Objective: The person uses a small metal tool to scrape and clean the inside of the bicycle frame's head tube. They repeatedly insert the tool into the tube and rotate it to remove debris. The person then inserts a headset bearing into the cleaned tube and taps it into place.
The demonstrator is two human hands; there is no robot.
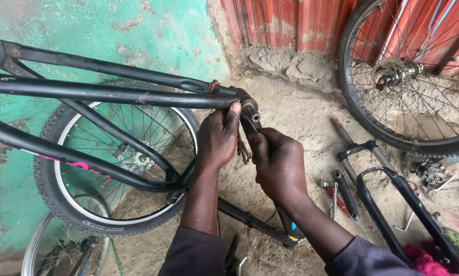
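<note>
A black bicycle frame (pixel 107 94) runs from the left edge to the middle of the view, ending in a bottom bracket shell (pixel 250 108). My left hand (pixel 218 138) grips the frame just below that shell. My right hand (pixel 278 163) is closed around a black crank arm (pixel 252 130) that hangs from the shell's axle. A rusty chain (pixel 243 150) dangles between the two hands. Both sleeves are dark purple.
A small wheel with a white rim (pixel 114 168) leans on the green wall behind the frame. A larger spoked wheel (pixel 413 76) stands at the upper right against red sheeting. A black suspension fork (pixel 387 189) and red-handled tools (pixel 336 197) lie on the dirt floor at right.
</note>
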